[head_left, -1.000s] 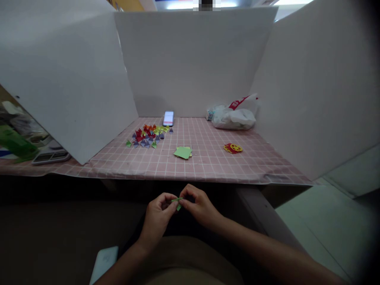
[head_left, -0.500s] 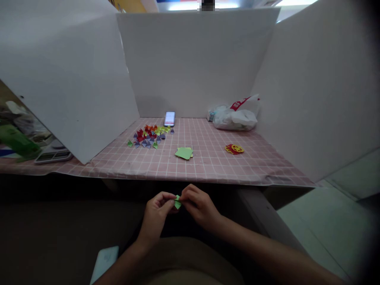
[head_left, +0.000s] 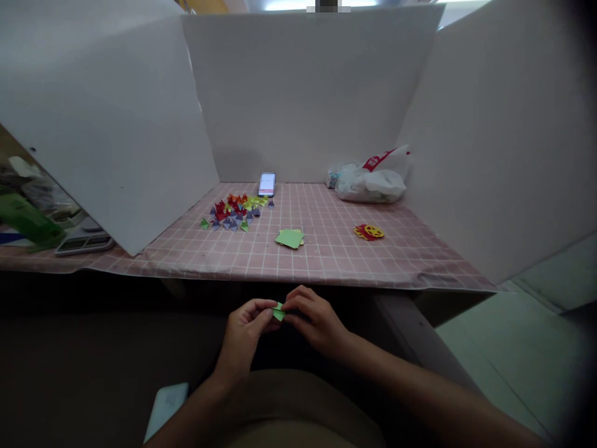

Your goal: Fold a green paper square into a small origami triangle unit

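Between my hands, over my lap and below the table's front edge, is a small piece of folded green paper (head_left: 278, 312). My left hand (head_left: 247, 323) pinches its left side between thumb and fingers. On the right side, my right hand (head_left: 311, 316) has its thumb and fingertips closed on the paper; those fingers hide part of it. A stack of square paper sheets (head_left: 290, 238), green on top with yellow underneath, lies on the table beyond my hands. Many small folded paper pieces (head_left: 236, 214) in red, orange, yellow, purple and green are grouped to its left.
A pink checked cloth (head_left: 326, 261) covers the table. White panels (head_left: 308, 93) wall it on three sides. At the back stand a lit phone (head_left: 267, 184) and a white plastic bag (head_left: 372, 185). Red and yellow cut-outs (head_left: 370, 233) lie right; a scale (head_left: 84, 242) sits left.
My right fingers have shifted slightly on the green paper, and its visible shape has changed a little. Both hands remain in nearly the same place; the camera view has moved slightly.
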Demonstrator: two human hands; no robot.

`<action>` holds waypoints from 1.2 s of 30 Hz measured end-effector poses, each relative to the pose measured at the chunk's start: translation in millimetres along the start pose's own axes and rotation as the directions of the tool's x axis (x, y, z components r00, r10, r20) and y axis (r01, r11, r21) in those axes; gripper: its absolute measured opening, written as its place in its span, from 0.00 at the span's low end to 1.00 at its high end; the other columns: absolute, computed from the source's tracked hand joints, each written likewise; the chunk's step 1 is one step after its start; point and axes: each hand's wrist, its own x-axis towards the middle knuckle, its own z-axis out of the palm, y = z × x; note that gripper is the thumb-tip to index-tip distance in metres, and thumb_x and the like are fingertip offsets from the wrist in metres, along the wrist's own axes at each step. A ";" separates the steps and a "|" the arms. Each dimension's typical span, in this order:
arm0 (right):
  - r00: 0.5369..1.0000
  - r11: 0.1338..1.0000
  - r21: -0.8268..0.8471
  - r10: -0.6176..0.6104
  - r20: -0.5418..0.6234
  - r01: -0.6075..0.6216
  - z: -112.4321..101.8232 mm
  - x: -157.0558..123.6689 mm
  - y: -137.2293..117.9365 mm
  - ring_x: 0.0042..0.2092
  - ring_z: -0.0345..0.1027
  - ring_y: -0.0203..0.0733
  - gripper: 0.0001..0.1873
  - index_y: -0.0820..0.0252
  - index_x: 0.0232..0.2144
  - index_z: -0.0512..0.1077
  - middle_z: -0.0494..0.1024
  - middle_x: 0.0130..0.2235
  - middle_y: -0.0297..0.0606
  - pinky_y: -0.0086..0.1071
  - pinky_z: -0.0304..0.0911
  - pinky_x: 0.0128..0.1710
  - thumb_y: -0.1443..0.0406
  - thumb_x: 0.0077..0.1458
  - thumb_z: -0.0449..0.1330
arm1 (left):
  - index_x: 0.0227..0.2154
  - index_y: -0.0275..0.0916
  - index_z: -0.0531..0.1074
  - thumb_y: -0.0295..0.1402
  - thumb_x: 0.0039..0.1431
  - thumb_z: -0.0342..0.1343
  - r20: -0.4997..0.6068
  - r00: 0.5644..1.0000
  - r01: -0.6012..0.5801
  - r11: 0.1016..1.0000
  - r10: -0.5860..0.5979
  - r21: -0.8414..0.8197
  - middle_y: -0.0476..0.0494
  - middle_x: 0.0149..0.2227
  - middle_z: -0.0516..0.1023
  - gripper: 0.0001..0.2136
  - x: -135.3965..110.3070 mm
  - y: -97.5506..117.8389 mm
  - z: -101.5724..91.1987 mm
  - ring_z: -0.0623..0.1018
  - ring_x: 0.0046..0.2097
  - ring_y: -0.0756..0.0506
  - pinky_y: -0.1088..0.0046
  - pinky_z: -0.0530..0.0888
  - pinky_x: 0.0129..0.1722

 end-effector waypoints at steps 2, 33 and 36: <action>1.000 0.999 0.025 0.022 0.003 -0.022 -0.3 0.5 0.3 0.40 0.68 0.42 0.03 0.59 0.37 0.72 0.72 0.38 0.41 0.36 0.66 0.39 0.69 0.60 0.59 | 0.33 0.35 0.79 0.34 0.49 0.64 0.009 1.000 0.003 1.000 -0.003 0.012 0.45 0.30 0.81 0.09 -0.8 1.4 -0.5 0.79 0.33 0.47 0.73 0.76 0.36; 0.998 0.993 -0.118 -0.029 -0.057 0.022 3.3 -1.1 -0.7 0.38 0.68 0.42 0.05 0.59 0.35 0.70 0.75 0.34 0.41 0.36 0.65 0.38 0.70 0.62 0.54 | 0.30 0.35 0.77 0.36 0.47 0.66 0.037 0.998 -0.046 0.992 0.042 0.116 0.46 0.28 0.80 0.10 2.4 -2.1 1.0 0.78 0.31 0.47 0.72 0.76 0.33; 0.997 0.994 -0.104 -0.043 -0.068 0.035 3.8 -1.8 0.8 0.39 0.68 0.43 0.05 0.59 0.38 0.69 0.75 0.35 0.41 0.36 0.65 0.39 0.71 0.61 0.55 | 0.30 0.36 0.77 0.36 0.48 0.65 0.028 0.998 -0.065 0.990 0.062 0.125 0.47 0.27 0.80 0.09 2.2 -1.5 1.9 0.77 0.31 0.48 0.73 0.76 0.33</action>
